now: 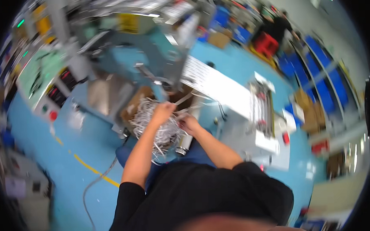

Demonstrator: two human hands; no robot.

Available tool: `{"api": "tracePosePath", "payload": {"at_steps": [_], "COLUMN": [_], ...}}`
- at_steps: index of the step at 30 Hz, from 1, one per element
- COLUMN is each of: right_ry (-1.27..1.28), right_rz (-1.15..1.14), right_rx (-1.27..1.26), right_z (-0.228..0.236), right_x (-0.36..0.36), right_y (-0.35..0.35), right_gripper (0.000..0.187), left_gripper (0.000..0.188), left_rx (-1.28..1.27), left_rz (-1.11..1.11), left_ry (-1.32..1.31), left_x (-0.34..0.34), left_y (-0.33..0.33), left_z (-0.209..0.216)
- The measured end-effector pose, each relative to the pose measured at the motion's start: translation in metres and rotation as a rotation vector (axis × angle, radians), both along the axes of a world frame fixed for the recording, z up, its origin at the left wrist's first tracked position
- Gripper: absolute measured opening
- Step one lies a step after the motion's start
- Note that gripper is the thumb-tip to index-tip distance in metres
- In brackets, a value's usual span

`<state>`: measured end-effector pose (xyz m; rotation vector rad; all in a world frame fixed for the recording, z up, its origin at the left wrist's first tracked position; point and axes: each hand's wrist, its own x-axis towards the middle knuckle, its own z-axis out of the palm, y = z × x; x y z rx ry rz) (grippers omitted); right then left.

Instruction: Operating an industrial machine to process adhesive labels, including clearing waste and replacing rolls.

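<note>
Handling of pale strips (142, 121) is apparently being done by left hand (163, 111) and right hand (188, 122); whether fingers pinch cannot be told; careful separating seems called for.

Can't read any text from here, too blurred or small. Yellow label (129, 24) on the machine, upper left of centre: dark marks, smeared on my feed. Two red displays (68, 78) on the control box (40, 106), left of frame: lit, digits unreadable. White strip (225, 87), right of centre: rows of dark marks, can't make them out.
</note>
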<state>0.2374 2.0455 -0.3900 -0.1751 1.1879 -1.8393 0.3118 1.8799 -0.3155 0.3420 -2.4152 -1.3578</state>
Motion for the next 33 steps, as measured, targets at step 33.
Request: {"api": "tracePosePath", "payload": {"at_steps": [33], "right_ry": [-0.128], "right_rz": [-0.091], "right_rx": [-0.261], "right_z": [0.059], "right_x": [-0.011], "right_y": [-0.003], "right_gripper": [0.026], "left_gripper": [0.037], "left_rx": [0.33], "left_rz": [-0.033], "left_ry": [-0.033], "left_x": [0.115], "left_y": [-0.038], "left_z": [-0.008]}}
